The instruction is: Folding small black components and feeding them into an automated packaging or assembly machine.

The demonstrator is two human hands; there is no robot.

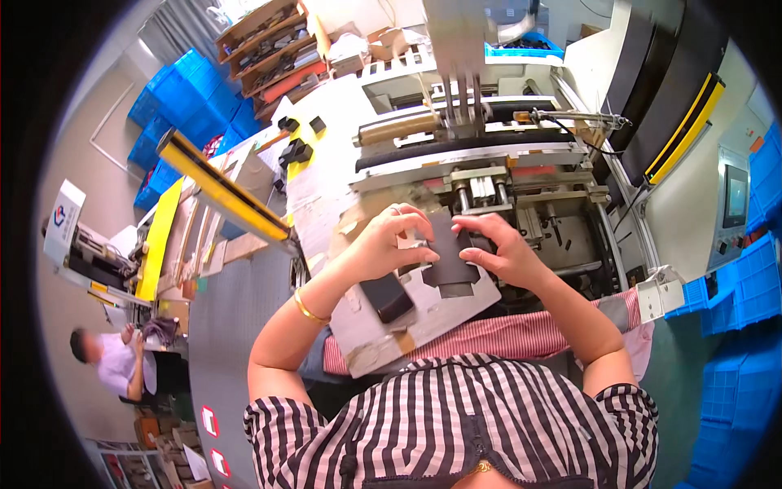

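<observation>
A dark grey flat sheet (450, 266) with notched, flap-like edges lies between my two hands, over a pale board. My left hand (393, 242) curls at its left edge, thumb and fingertips on the sheet. At the opposite edge my right hand (503, 251) holds it with bent fingers and thumb; something dark shows partly behind those fingers. A black box (387, 297) rests on the board (379, 349), just below my left hand. What lies under the sheet is hidden.
A machine with rollers (407, 128) and metal rods stands beyond my hands. Yellow-black posts (224, 191) rise at both sides. Small black boxes (297, 152) sit on the far-left surface. Blue crates (189, 94) are stacked around. Another person (122, 363) sits at the far left.
</observation>
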